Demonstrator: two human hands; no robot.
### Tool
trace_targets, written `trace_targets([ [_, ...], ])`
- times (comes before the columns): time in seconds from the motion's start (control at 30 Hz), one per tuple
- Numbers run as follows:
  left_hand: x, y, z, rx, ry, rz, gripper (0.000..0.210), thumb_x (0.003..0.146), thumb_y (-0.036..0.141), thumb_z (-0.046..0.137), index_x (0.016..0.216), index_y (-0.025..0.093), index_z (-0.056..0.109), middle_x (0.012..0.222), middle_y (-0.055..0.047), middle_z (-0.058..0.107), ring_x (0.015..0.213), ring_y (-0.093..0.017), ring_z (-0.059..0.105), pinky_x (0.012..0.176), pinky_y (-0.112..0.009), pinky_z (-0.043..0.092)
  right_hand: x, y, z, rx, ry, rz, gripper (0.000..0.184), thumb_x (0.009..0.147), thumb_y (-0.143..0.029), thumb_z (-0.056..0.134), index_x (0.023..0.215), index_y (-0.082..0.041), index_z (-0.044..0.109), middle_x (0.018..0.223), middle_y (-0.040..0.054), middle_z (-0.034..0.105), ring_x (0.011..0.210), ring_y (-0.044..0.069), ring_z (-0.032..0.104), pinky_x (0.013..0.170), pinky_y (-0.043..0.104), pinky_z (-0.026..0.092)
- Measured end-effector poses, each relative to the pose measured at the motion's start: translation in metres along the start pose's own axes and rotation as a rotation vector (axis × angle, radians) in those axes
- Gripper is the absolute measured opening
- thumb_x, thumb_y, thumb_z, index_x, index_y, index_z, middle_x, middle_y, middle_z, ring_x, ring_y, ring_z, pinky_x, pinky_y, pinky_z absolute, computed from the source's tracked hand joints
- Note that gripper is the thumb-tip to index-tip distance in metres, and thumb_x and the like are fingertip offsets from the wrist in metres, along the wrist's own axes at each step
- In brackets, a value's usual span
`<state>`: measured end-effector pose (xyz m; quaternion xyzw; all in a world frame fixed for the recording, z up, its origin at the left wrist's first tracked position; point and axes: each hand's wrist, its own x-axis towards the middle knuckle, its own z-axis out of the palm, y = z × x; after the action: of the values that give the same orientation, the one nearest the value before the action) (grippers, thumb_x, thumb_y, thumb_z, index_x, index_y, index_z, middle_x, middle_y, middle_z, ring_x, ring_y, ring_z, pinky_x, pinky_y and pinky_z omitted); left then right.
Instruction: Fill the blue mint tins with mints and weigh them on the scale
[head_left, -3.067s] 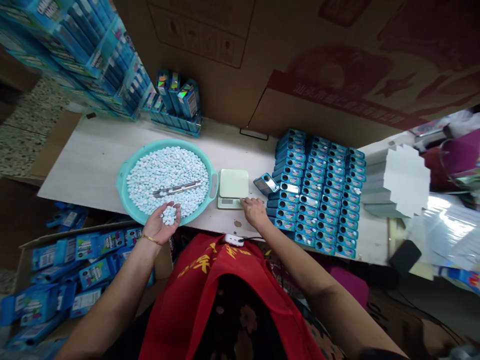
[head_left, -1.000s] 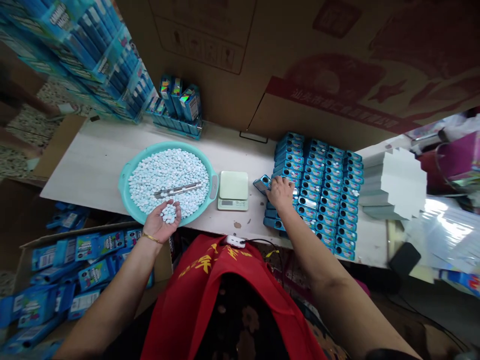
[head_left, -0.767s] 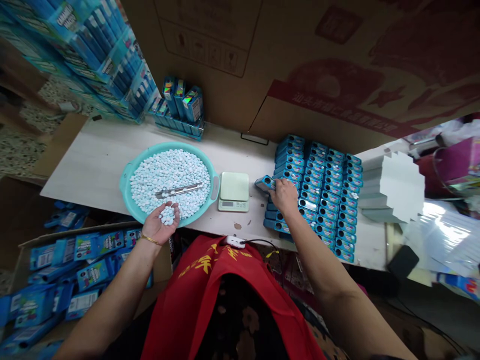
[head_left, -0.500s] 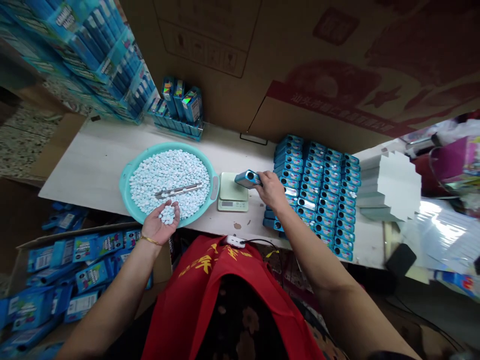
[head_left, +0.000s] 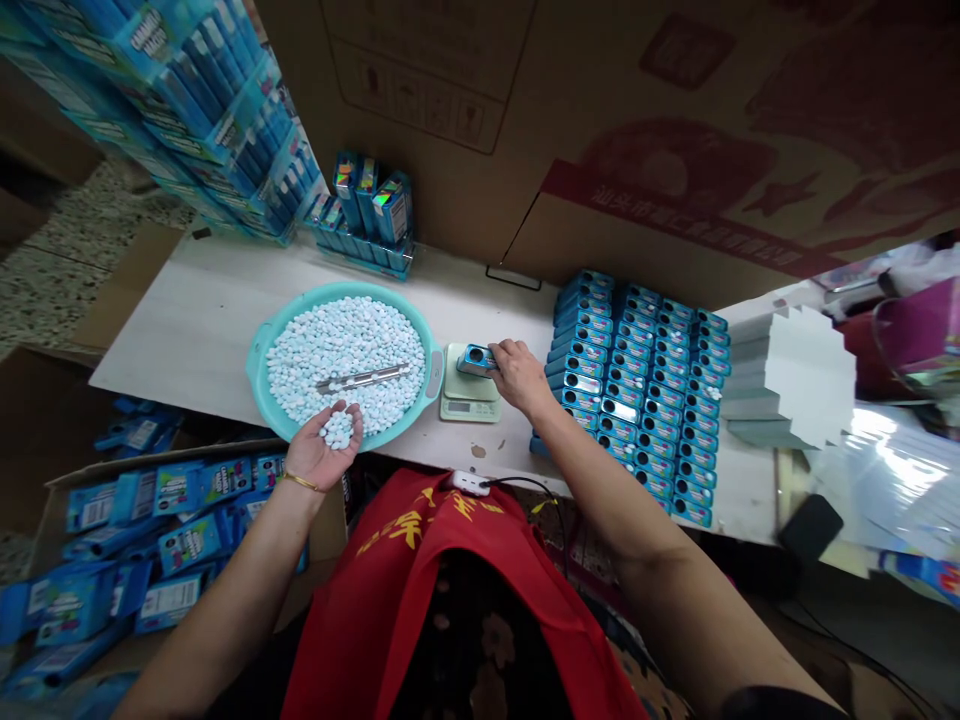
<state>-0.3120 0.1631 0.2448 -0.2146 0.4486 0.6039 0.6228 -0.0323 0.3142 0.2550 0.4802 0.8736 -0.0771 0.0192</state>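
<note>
My right hand [head_left: 519,375] clamped on blue box [head_left: 474,358] over scale [head_left: 480,409], my left hand [head_left: 321,452] cupped around white pellets [head_left: 338,430].

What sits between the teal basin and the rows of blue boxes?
The head view shows a scale there, with the right hand holding a blue box over it.
</note>
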Motion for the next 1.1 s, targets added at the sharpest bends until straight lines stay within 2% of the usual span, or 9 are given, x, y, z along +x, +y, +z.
trace_targets([
  [0.3,0.011,0.011,0.015,0.012,0.041,0.071,0.013,0.079,0.013,0.045,0.081,0.01,0.058,0.088,-0.011,0.06,0.078,-0.016,0.061,0.062,-0.028,0.055,-0.002,0.0,0.003,0.013,0.026,-0.002,0.035,0.08,-0.025,0.046,0.114,-0.016,0.047,0.103,0.0089,0.051,0.092,0.024,0.041,0.078,0.032,0.038],
  [0.6,0.012,0.009,0.017,0.028,0.048,0.074,0.013,0.079,0.013,0.045,0.083,0.01,0.057,0.089,-0.011,0.06,0.081,-0.017,0.061,0.062,-0.029,0.055,0.003,0.001,0.015,0.063,-0.007,0.0,0.039,0.079,-0.024,0.049,0.117,-0.016,0.047,0.106,0.0097,0.053,0.094,0.025,0.043,0.079,0.035,0.041],
  [0.7,0.012,0.015,0.016,0.025,0.043,0.086,0.014,0.08,0.014,0.044,0.081,0.011,0.057,0.088,-0.01,0.06,0.081,-0.017,0.061,0.063,-0.028,0.055,-0.006,0.012,0.02,0.169,0.066,0.005,0.042,0.08,-0.029,0.049,0.121,-0.018,0.045,0.11,0.0094,0.053,0.097,0.024,0.045,0.083,0.036,0.041],
  [0.77,0.013,0.021,0.014,0.005,0.043,0.107,0.014,0.08,0.014,0.043,0.081,0.012,0.057,0.087,-0.009,0.06,0.081,-0.016,0.061,0.064,-0.028,0.055,-0.018,0.023,0.024,0.29,0.193,0.071,0.042,0.081,-0.033,0.048,0.121,-0.019,0.045,0.112,0.0094,0.051,0.097,0.023,0.047,0.083,0.037,0.041],
  [0.87,0.017,0.031,0.009,-0.017,0.061,0.143,0.014,0.08,0.013,0.043,0.081,0.012,0.057,0.087,-0.009,0.06,0.081,-0.017,0.061,0.064,-0.028,0.055,-0.042,0.041,0.032,0.506,0.37,0.255,0.039,0.082,-0.037,0.044,0.117,-0.02,0.048,0.107,0.0092,0.053,0.086,0.019,0.053,0.076,0.035,0.046],
  [0.97,0.021,0.037,0.006,-0.024,0.066,0.154,0.014,0.079,0.012,0.043,0.082,0.013,0.057,0.089,-0.01,0.06,0.081,-0.017,0.061,0.062,-0.028,0.056,-0.065,0.05,0.042,0.65,0.406,0.389,0.036,0.08,-0.038,0.046,0.109,-0.018,0.054,0.099,0.0087,0.056,0.077,0.017,0.055,0.069,0.033,0.048],
  [1.1,0.023,0.036,0.01,-0.019,0.067,0.142,0.015,0.08,0.012,0.042,0.082,0.013,0.057,0.09,-0.01,0.059,0.08,-0.016,0.061,0.062,-0.028,0.056,-0.079,0.048,0.057,0.77,0.385,0.493,0.036,0.076,-0.039,0.05,0.102,-0.016,0.058,0.098,0.0095,0.058,0.077,0.017,0.057,0.07,0.034,0.048],
])
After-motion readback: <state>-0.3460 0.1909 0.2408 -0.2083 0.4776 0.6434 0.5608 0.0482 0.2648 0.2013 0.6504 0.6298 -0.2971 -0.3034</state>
